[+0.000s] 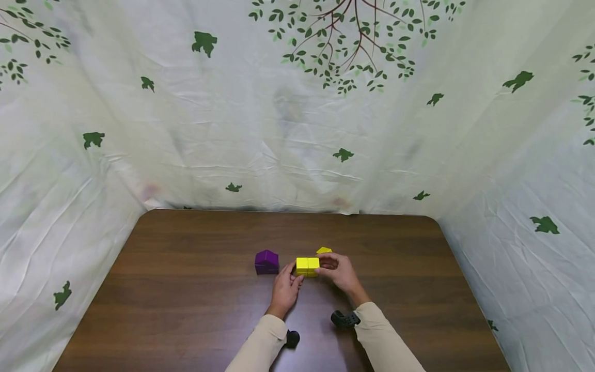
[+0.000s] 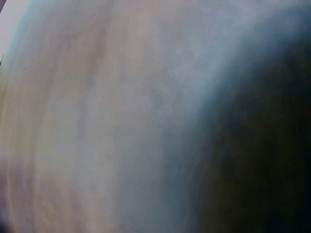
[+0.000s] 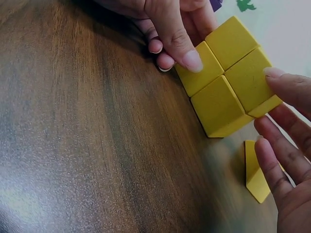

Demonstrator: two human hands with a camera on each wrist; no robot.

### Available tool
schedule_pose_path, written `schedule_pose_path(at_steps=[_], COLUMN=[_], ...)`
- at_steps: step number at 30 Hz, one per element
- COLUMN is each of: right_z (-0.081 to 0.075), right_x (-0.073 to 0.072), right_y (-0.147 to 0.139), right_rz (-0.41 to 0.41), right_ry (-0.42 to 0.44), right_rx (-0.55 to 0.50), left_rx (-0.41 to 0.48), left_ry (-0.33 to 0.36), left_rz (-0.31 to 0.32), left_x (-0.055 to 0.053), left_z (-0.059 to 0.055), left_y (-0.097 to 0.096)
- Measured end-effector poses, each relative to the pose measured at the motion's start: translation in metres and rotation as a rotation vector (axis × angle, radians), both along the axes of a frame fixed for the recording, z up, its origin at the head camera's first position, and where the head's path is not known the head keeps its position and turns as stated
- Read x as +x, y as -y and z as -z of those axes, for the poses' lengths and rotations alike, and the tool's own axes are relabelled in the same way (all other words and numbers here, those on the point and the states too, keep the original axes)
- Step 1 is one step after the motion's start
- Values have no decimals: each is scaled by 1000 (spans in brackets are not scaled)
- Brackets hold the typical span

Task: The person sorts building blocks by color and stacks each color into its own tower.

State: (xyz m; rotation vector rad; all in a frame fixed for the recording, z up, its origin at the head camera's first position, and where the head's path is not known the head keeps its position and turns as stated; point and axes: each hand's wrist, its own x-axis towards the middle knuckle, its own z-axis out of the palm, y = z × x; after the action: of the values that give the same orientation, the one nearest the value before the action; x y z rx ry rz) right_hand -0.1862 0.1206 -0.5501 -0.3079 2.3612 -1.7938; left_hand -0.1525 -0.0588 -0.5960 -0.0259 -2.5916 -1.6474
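Note:
Several yellow cubes (image 1: 308,266) are stacked two by two into a square on the table, close together in the right wrist view. My left hand (image 1: 284,290) grips the stack from its left side, thumb on the front face of a lower cube (image 3: 198,77). From the other side my right hand (image 1: 343,273) holds the stack, its thumb at the edge of an upper cube (image 3: 248,82) and its fingers by the side. Behind the right hand lies an angled yellow block (image 1: 324,250), partly covered by that hand's fingers in the right wrist view.
Left of the stack stands a purple block shape (image 1: 267,262) with a peaked top. The brown wooden table (image 1: 186,310) ends at a white curtain (image 1: 288,134) with green leaf prints. The left wrist view is only a blur.

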Motion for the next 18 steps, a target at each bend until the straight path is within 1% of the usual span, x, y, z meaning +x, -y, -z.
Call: schedule_pose_path(at_steps=[2, 4, 7, 9, 12, 15, 18], right_z=[-8, -13, -7, 3, 17, 26, 31], right_x=[3, 5, 3, 2, 0, -2, -4], right_y=[0, 0, -4, -8, -16, -20, -22], right_rz=[-20, -37, -13, 39, 154, 269, 356], right_ry=[-6, -14, 8, 5, -7, -31, -42], right_rx=[-6, -11, -58, -88, -110, -94, -52], left_rx=[-4, -4, -5, -4, -8, -9, -8], left_ry=[2, 10, -2, -15, -37, -28, -15], left_rz=[1, -3, -2, -3, -1, -5, -9], left_x=[0, 0, 0, 0, 0, 0, 0], left_z=[0, 0, 0, 1, 2, 2, 3], left_y=[0, 0, 1, 1, 1, 0, 0])
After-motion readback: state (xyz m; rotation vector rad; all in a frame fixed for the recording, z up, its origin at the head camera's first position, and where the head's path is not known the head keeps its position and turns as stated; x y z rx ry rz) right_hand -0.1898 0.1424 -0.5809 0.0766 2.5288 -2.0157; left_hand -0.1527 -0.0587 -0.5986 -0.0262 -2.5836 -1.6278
